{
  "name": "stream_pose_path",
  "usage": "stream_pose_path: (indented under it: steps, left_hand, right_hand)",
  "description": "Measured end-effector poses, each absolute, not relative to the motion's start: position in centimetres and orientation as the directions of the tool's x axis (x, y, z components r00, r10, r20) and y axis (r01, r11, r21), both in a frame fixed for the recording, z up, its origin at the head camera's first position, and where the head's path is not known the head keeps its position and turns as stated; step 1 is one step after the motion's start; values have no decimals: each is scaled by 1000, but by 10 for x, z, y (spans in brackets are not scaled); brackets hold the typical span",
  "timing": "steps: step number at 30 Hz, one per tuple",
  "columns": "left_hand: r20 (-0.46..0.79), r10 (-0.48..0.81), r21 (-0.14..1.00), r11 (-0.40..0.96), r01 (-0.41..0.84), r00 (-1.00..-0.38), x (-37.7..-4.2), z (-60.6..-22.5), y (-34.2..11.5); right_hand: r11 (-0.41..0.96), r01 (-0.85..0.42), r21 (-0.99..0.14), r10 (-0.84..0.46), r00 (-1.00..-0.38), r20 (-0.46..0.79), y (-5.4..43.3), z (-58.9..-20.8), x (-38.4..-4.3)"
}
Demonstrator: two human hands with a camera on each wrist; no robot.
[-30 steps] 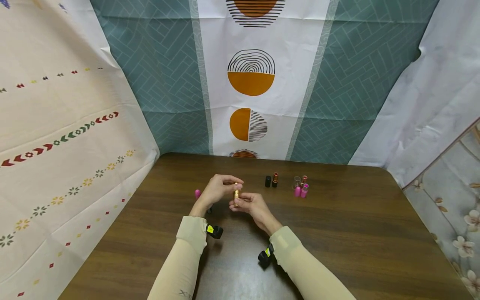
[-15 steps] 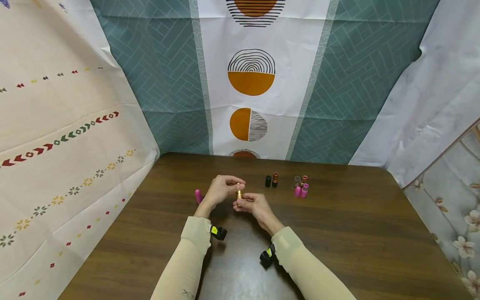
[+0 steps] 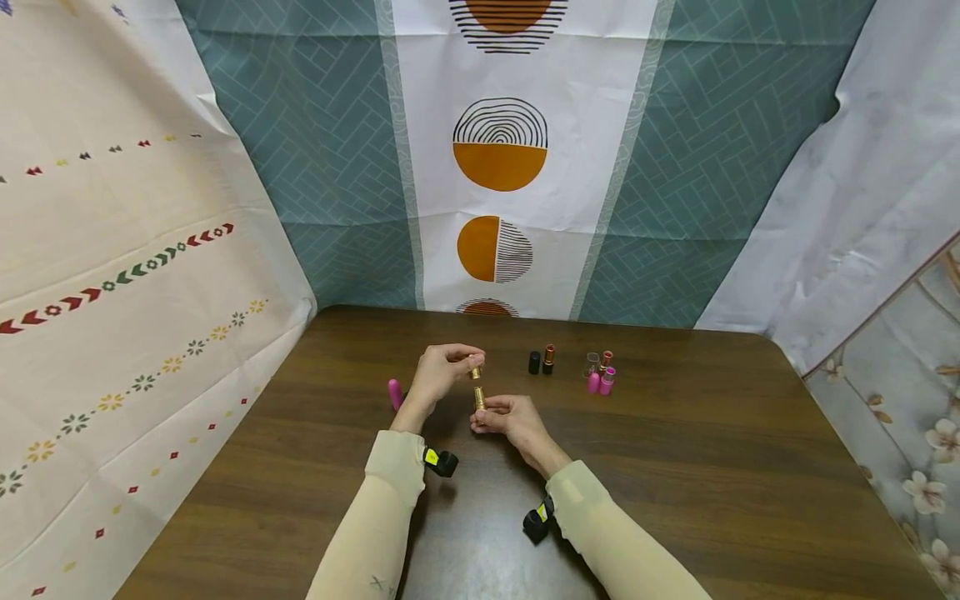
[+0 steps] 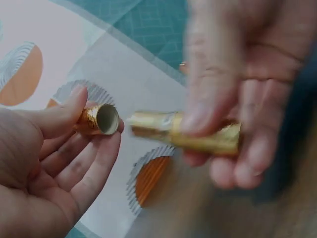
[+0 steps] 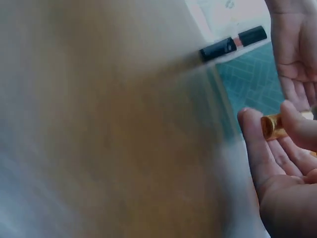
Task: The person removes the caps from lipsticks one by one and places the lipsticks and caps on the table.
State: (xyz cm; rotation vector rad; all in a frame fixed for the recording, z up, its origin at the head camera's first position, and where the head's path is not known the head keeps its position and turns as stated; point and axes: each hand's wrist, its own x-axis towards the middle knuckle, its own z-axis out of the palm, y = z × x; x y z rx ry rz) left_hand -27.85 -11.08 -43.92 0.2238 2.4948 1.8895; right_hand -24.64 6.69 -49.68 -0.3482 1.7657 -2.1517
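In the head view my left hand (image 3: 437, 377) pinches a small gold lipstick cap (image 3: 475, 372) between thumb and fingers. Just below it, my right hand (image 3: 517, 425) grips the gold lipstick tube (image 3: 480, 398), held upright above the table. A short gap separates the two pieces. The left wrist view shows the hollow open end of the cap (image 4: 90, 120) facing the narrower end of the lipstick tube (image 4: 153, 124). My right thumb lies across the tube's body. At the right wrist view's edge, the tube's base (image 5: 271, 127) shows between thumb and fingers.
On the brown table (image 3: 675, 467) stand a black cap (image 3: 534, 362) and a copper-and-black lipstick (image 3: 549, 360). Farther right are a clear cap (image 3: 592, 363), a copper lipstick (image 3: 606, 360), a pink cap (image 3: 594, 383) and a pink tube (image 3: 607, 382). A magenta piece (image 3: 395, 394) stands behind my left wrist.
The gold cap and tube, together before, are now apart. My left hand has lifted the cap slightly up and left, while my right hand has lowered a little with the tube.
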Motion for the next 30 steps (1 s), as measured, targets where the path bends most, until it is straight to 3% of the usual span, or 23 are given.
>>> stream_pose_path:
  steps: [13, 30]
  left_hand:
    - [118, 67, 949, 287, 132, -991, -282, -437, -103]
    - [149, 130, 938, 295, 181, -980, -288, -446, -80]
  right_hand:
    - [-195, 104, -975, -375, -927, -24, 79, -494, -249]
    - [-153, 82, -985, -316, -948, -30, 113, -481, -257]
